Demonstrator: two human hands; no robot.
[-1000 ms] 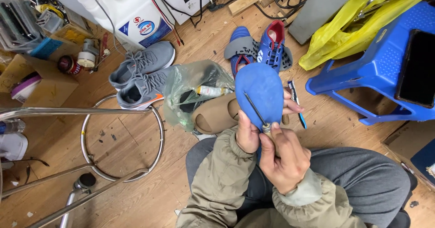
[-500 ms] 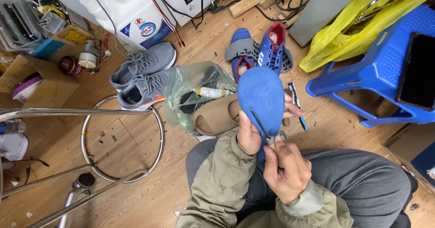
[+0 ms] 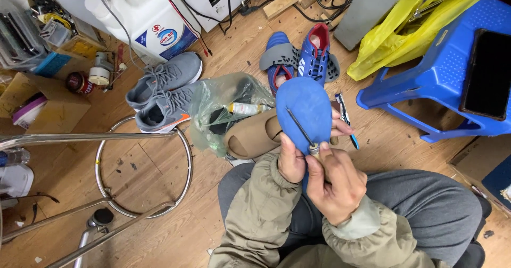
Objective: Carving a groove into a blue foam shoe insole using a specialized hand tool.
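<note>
Single head-worn view, looking steeply down, close over lap, wooden floor (image 3: 159,215) beyond

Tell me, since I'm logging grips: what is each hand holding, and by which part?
The left hand grips the blue insole by its lower end. The right hand pinches a thin metal tool at its handle end.

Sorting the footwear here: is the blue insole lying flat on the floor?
No, the left hand holds the blue insole up off the floor, while the right hand puts a thin tool against it.

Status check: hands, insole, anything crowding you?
Left hand grips blue insole upright. Right hand holds thin tool against its face. Tan shoe and plastic bag close behind.
</note>
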